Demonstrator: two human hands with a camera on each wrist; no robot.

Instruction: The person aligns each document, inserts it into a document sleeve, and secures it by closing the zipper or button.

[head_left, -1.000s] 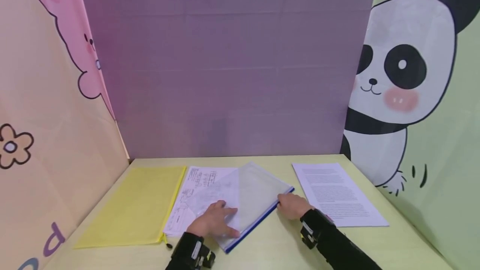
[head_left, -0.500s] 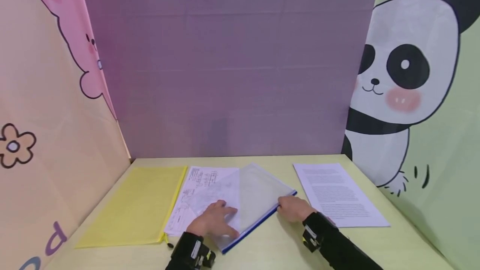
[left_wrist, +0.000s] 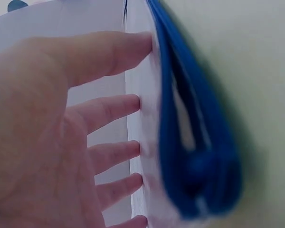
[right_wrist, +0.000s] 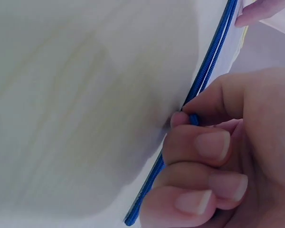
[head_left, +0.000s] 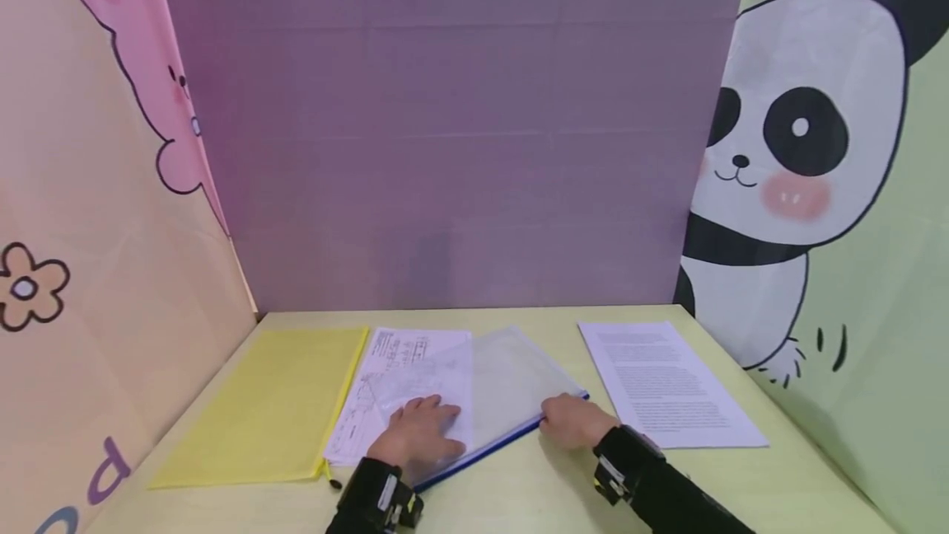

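A clear zip document bag [head_left: 511, 365] with a blue zipper [head_left: 485, 447] along its near edge lies slanted in the middle of the table, partly over handwritten sheets [head_left: 396, 348]. My left hand [head_left: 418, 433] rests on the bag with fingers spread, and in the left wrist view its fingertips touch the pale surface beside the blue edge. Two blue bands [left_wrist: 202, 166] stand slightly apart at that end. My right hand [head_left: 574, 420] is at the zipper's right part. Its thumb and curled index finger pinch the small blue zipper pull [right_wrist: 194, 118], mostly hidden by the fingers.
A yellow zip document bag [head_left: 259, 410] lies on the left, its dark-tipped pull [head_left: 334, 483] near the handwritten sheets. On the right is a stack of printed paper [head_left: 667, 386]. A purple cloth panel [head_left: 460, 147] stands behind the table.
The clear bag has turned a little, its blue edge now flatter and its near end further left. My right hand has shifted slightly left and nearer; my left hand has moved slightly left.
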